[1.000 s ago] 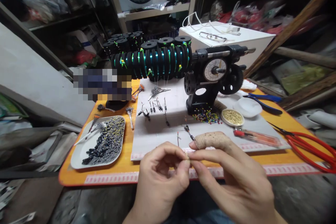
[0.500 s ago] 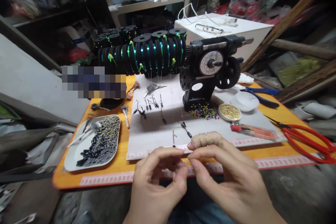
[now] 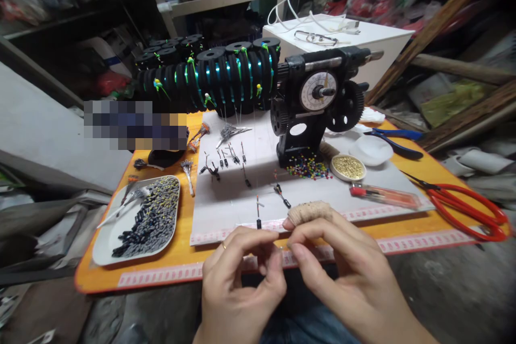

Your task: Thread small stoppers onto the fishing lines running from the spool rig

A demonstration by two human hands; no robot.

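Note:
My left hand (image 3: 242, 282) and my right hand (image 3: 346, 271) are held close together in front of the table's near edge. Both have thumb and fingers curled into a pinch; whatever lies between the tips is too small to make out. Beige tape (image 3: 309, 214) wraps a finger of my right hand. Just beyond my left fingers sits a small black cylinder (image 3: 258, 223) with a thin orange-tipped stem. Another black piece (image 3: 282, 196) lies farther right on the white board (image 3: 220, 209). Fine lines run down from black spools (image 3: 209, 80) on a geared winder (image 3: 318, 97).
At left, a white tray (image 3: 97, 250) holds many small grey and black pieces. Colourful beads (image 3: 308, 167), a dish of gold bits (image 3: 348, 167), a red cutter (image 3: 385, 195), red-handled scissors (image 3: 467, 207) and blue pliers (image 3: 397, 137) lie to the right.
The whole view has shifted slightly, so the table appears a little farther left. My hands keep nearly the same pinched pose. More of the black cylinder beyond my left fingers now shows.

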